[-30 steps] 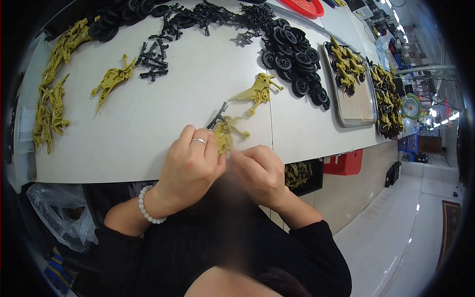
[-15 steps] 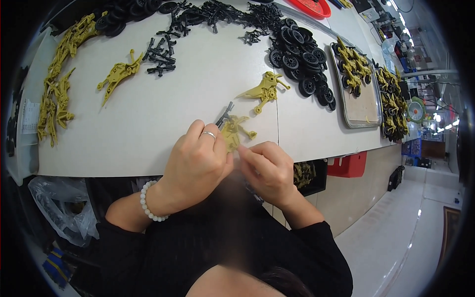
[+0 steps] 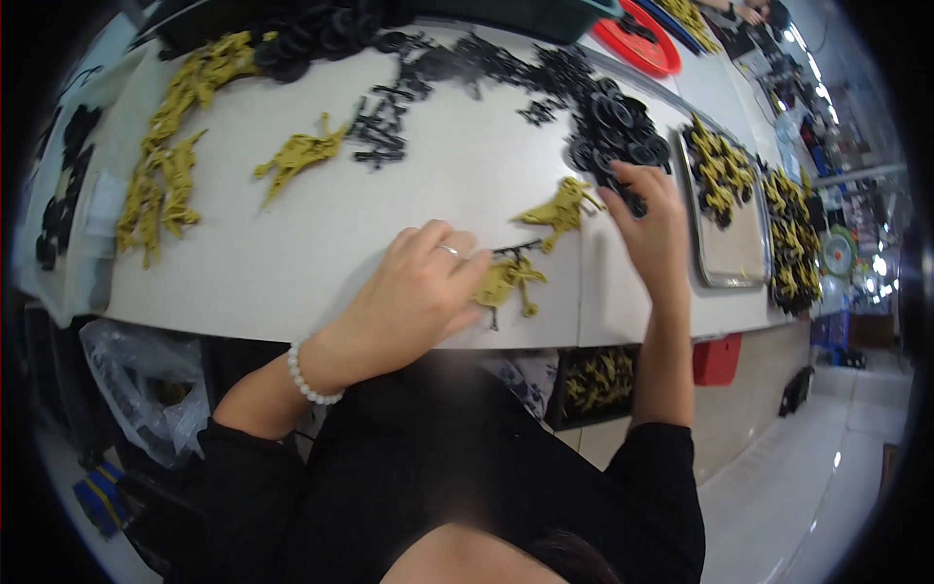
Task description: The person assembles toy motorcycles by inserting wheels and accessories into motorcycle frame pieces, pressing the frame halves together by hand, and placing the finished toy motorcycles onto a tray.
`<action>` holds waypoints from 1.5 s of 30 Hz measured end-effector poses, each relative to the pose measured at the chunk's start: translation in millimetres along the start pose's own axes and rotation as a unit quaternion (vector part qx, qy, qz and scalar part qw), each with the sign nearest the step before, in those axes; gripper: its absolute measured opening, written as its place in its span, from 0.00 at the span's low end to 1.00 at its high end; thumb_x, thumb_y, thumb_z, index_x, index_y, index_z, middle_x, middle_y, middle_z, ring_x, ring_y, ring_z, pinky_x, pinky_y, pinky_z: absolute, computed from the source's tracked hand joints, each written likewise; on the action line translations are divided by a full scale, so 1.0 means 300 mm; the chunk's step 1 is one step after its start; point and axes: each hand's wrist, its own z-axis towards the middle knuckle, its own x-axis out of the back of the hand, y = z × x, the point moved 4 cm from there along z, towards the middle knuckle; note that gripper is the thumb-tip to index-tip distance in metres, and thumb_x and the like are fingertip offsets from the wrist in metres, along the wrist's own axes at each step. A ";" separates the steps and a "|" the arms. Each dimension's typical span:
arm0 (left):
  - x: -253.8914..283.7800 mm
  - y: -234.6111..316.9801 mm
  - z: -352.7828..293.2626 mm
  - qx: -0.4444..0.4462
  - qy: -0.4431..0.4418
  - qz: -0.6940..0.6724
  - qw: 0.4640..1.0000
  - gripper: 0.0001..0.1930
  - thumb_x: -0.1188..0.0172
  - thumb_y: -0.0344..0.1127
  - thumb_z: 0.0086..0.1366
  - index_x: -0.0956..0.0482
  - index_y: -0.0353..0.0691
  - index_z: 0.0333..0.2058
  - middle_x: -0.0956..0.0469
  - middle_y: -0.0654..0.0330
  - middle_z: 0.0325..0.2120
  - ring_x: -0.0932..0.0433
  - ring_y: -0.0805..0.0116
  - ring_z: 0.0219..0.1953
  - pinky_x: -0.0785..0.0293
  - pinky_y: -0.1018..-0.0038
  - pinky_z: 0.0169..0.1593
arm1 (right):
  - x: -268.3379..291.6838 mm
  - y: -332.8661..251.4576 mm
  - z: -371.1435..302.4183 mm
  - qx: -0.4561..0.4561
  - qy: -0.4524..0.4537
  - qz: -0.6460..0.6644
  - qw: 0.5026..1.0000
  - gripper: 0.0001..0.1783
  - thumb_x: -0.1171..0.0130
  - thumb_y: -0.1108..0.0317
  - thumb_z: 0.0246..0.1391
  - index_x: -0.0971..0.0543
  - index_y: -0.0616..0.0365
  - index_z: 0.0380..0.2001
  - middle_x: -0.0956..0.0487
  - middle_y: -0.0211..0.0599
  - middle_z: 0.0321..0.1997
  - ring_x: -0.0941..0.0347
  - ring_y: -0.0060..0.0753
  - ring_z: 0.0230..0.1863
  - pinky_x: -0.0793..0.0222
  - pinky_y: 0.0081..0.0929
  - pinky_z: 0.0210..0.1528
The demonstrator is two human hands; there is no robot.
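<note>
Two hands (image 3: 418, 287) (image 3: 650, 229), three loose yellow frames (image 3: 556, 209), one bracelet (image 3: 299, 375), apparently over a dozen wheels (image 3: 613, 115)

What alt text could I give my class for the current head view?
A person's right hand is at a heap of black wheels on a white table, while the left hand is at a yellow part near the front edge. More yellow parts and small black parts lie beyond; at right a tray holds yellow-and-black pieces.

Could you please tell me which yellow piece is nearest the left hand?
The yellow piece just right of the left hand, with a black part along its far side; the other yellow pieces lie farther off.
</note>
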 end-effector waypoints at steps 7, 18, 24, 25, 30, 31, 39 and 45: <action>0.222 -0.231 -0.075 0.141 0.142 0.115 0.973 0.24 0.32 0.39 0.52 0.23 0.33 0.45 0.25 0.51 0.43 0.26 0.53 0.46 0.30 0.64 0.51 | -0.056 0.115 0.138 -0.063 -0.090 -0.104 0.988 0.17 0.34 0.59 0.44 0.19 0.58 0.35 0.21 0.38 0.31 0.27 0.41 0.38 0.32 0.35 0.42; 0.443 -0.808 0.082 0.255 0.152 0.257 0.919 0.23 0.33 0.37 0.52 0.24 0.32 0.46 0.22 0.49 0.43 0.23 0.54 0.45 0.28 0.66 0.50 | -0.048 0.060 0.133 0.004 -0.068 -0.121 0.990 0.14 0.34 0.63 0.41 0.18 0.57 0.32 0.18 0.36 0.32 0.26 0.40 0.38 0.31 0.35 0.40; 0.444 -0.894 0.049 0.222 0.123 0.303 0.919 0.23 0.33 0.35 0.50 0.23 0.32 0.45 0.22 0.49 0.43 0.25 0.53 0.47 0.29 0.65 0.52 | 0.042 -0.028 0.008 0.068 -0.013 0.126 0.990 0.16 0.32 0.74 0.37 0.19 0.59 0.36 0.18 0.37 0.37 0.25 0.37 0.40 0.30 0.31 0.43; 0.454 -0.870 0.043 0.198 0.140 0.340 0.909 0.23 0.34 0.34 0.50 0.23 0.32 0.45 0.23 0.49 0.43 0.25 0.52 0.47 0.30 0.65 0.52 | 0.053 -0.051 -0.028 0.066 -0.027 0.158 0.985 0.17 0.32 0.74 0.37 0.19 0.59 0.36 0.18 0.37 0.37 0.25 0.38 0.40 0.30 0.31 0.43; 0.501 -0.604 -0.008 0.178 0.183 0.335 0.907 0.18 0.36 0.30 0.52 0.22 0.33 0.43 0.23 0.52 0.42 0.25 0.54 0.45 0.29 0.65 0.49 | 0.036 -0.139 -0.185 0.152 -0.097 0.159 0.971 0.22 0.30 0.75 0.29 0.19 0.58 0.35 0.18 0.35 0.41 0.26 0.38 0.40 0.30 0.32 0.43; 0.458 -0.483 0.004 0.155 0.209 0.276 0.925 0.17 0.37 0.29 0.51 0.22 0.33 0.42 0.23 0.53 0.38 0.24 0.54 0.43 0.28 0.66 0.47 | 0.028 -0.147 -0.207 0.155 -0.103 0.158 0.970 0.23 0.30 0.74 0.28 0.19 0.57 0.36 0.18 0.34 0.41 0.26 0.38 0.40 0.31 0.32 0.43; 0.097 0.000 -0.066 0.055 0.019 -0.126 0.990 0.20 0.33 0.26 0.46 0.24 0.32 0.41 0.25 0.52 0.38 0.27 0.54 0.40 0.27 0.68 0.43 | -0.013 -0.244 -0.230 0.196 -0.108 0.125 0.967 0.25 0.28 0.71 0.28 0.20 0.57 0.37 0.20 0.32 0.42 0.26 0.36 0.39 0.32 0.32 0.41; -0.013 -0.013 -0.094 0.060 0.020 -0.124 0.990 0.21 0.32 0.25 0.45 0.24 0.31 0.41 0.25 0.53 0.39 0.27 0.54 0.40 0.27 0.67 0.43 | -0.058 -0.209 -0.264 0.173 -0.101 0.155 0.967 0.26 0.27 0.72 0.28 0.21 0.61 0.38 0.21 0.36 0.42 0.26 0.38 0.39 0.30 0.31 0.39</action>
